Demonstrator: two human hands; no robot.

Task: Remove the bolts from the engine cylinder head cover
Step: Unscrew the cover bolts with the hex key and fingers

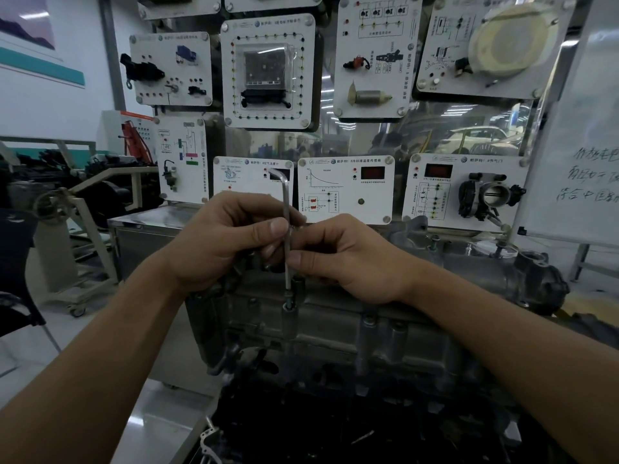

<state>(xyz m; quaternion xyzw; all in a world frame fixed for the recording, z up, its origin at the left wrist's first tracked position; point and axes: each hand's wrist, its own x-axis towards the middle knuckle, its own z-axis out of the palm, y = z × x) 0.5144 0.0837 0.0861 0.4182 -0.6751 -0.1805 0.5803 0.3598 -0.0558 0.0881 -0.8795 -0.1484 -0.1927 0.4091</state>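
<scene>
Hands [234, 242] [348, 262] gripping hex key [286, 229], bolt [288, 306]

You pinch a thin, smooth, silvery metal L-shaped hex key [286, 209]; below you sits the dull grey, rough-cast metal cylinder head cover [335, 323].

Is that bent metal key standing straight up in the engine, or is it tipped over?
Upright. The hex key stands nearly vertical, its lower tip in a bolt boss, short bent end on top; left hand and right hand pinch its shaft.
</scene>
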